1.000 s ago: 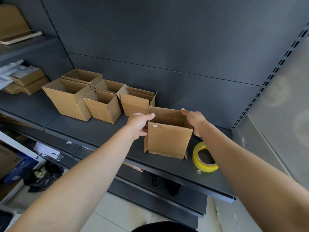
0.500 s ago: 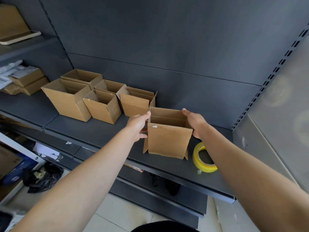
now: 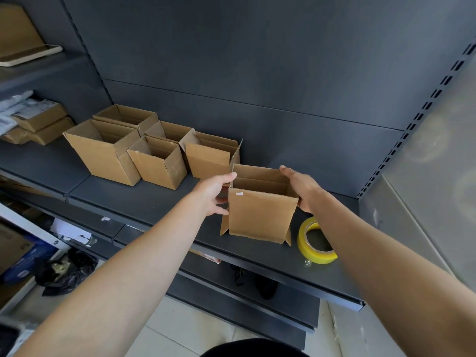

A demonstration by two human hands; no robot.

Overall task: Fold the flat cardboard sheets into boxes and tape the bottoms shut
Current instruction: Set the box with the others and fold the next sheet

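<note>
Box (image 3: pixel 260 215) gripped by left hand (image 3: pixel 211 192), right hand (image 3: pixel 302 189).
Corrugated brown cardboard, open-topped; stood near five other boxes (image 3: pixel 103 153), one yellow tape roll (image 3: pixel 303 240).

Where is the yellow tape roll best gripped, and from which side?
Probably a grip across the near wall of the tape roll, fingers through the hole, from above and in front: the hole faces upward, and the box stands close on its left.
</note>
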